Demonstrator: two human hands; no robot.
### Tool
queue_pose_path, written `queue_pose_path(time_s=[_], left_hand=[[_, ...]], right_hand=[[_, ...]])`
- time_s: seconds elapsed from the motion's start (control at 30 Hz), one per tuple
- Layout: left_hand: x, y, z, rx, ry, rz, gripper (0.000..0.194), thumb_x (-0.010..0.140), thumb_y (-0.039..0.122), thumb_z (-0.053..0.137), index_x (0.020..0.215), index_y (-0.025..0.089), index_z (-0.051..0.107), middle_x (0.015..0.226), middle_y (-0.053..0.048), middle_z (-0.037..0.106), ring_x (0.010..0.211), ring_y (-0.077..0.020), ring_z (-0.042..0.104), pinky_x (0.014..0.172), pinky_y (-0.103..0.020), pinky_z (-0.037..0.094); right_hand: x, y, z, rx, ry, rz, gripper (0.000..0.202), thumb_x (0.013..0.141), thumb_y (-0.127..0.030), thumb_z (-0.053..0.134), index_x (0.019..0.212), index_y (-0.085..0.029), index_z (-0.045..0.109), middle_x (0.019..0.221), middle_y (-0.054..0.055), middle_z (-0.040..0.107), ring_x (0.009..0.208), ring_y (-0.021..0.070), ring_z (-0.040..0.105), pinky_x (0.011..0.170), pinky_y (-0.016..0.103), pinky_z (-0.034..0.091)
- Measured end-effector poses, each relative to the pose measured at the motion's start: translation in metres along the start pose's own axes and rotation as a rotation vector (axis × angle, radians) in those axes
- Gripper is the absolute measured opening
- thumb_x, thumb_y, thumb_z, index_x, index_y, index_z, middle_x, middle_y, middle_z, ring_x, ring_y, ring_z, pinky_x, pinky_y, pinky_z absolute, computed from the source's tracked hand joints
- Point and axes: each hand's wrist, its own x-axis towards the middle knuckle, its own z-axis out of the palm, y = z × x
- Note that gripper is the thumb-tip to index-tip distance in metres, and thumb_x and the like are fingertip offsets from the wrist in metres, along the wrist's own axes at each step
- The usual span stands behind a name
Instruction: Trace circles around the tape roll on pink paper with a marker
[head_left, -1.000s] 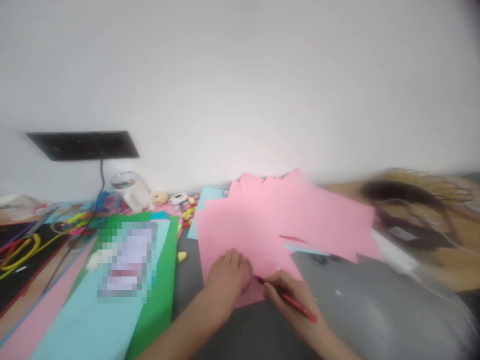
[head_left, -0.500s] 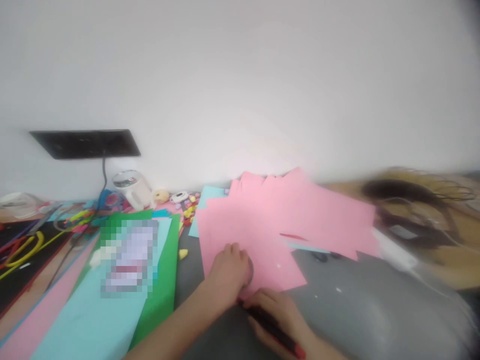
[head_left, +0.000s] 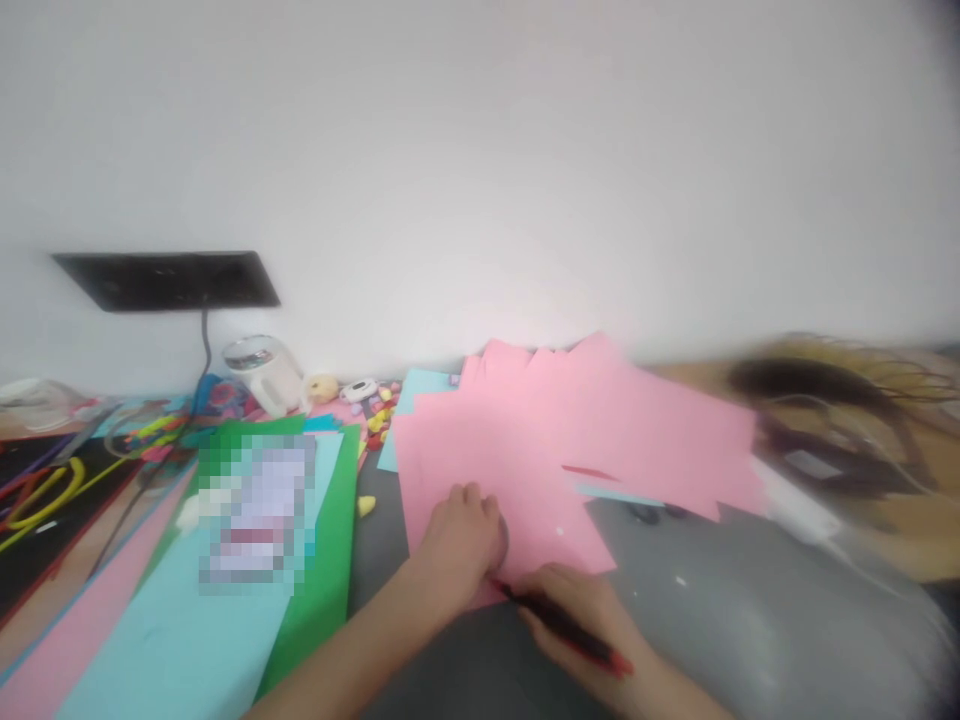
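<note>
My left hand (head_left: 465, 535) presses down on a round object whose grey edge (head_left: 504, 545) shows beside the fingers; most of it is hidden. Under it lies a sheet of pink paper (head_left: 480, 440) on the grey desk mat. In my right hand (head_left: 574, 610), closed in a writing grip, is a dark marker pen (head_left: 559, 625) with red ends. Its red tip is at the lower side of the round object, near the front edge of the pink sheet. Several more pink sheets (head_left: 675, 430) overlap behind and to the right.
Green paper (head_left: 322, 600) and light blue paper (head_left: 172, 640) lie at left. A pixelated patch hides something on them. At the wall stand a white mug-like object (head_left: 274, 380) and small coloured pieces (head_left: 377, 425). A dark headband-shaped item (head_left: 825, 385) and cables lie at right.
The marker pen and my right hand have shifted a little to the right along the round object's lower side. My left hand stays on the round object.
</note>
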Motion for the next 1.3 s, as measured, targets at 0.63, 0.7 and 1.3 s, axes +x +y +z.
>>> queue_pose_path(time_s=[0.63, 0.7, 1.3], left_hand=[[0.004, 0.000, -0.011, 0.032, -0.049, 0.025, 0.049, 0.064, 0.026, 0.070, 0.107, 0.011, 0.052, 0.100, -0.014, 0.053, 0.088, -0.0239, 0.053, 0.069, -0.031, 0.045], [0.002, 0.000, -0.013, 0.036, -0.050, 0.031, 0.049, 0.065, 0.026, 0.071, 0.107, 0.011, 0.052, 0.099, -0.013, 0.053, 0.088, -0.0236, 0.053, 0.069, -0.030, 0.045], [0.001, 0.000, -0.016, 0.076, -0.065, 0.064, 0.058, 0.059, 0.026, 0.076, 0.108, 0.010, 0.051, 0.100, -0.015, 0.053, 0.087, -0.0256, 0.053, 0.067, -0.032, 0.044]], right_hand=[[0.011, -0.028, 0.027, -0.316, 0.071, -0.384, 0.020, 0.078, -0.012, 0.048, 0.098, -0.015, 0.054, 0.076, 0.005, 0.062, 0.062, 0.0170, 0.058, 0.050, 0.025, 0.044], [0.012, -0.029, 0.027, -0.387, 0.019, -0.379, 0.015, 0.082, -0.013, 0.046, 0.095, -0.015, 0.053, 0.075, 0.006, 0.061, 0.062, 0.0187, 0.058, 0.049, 0.027, 0.043], [0.025, -0.034, 0.039, -0.563, -0.037, -0.399, 0.024, 0.077, -0.015, 0.054, 0.101, -0.012, 0.057, 0.090, 0.014, 0.063, 0.083, 0.0246, 0.054, 0.067, 0.033, 0.048]])
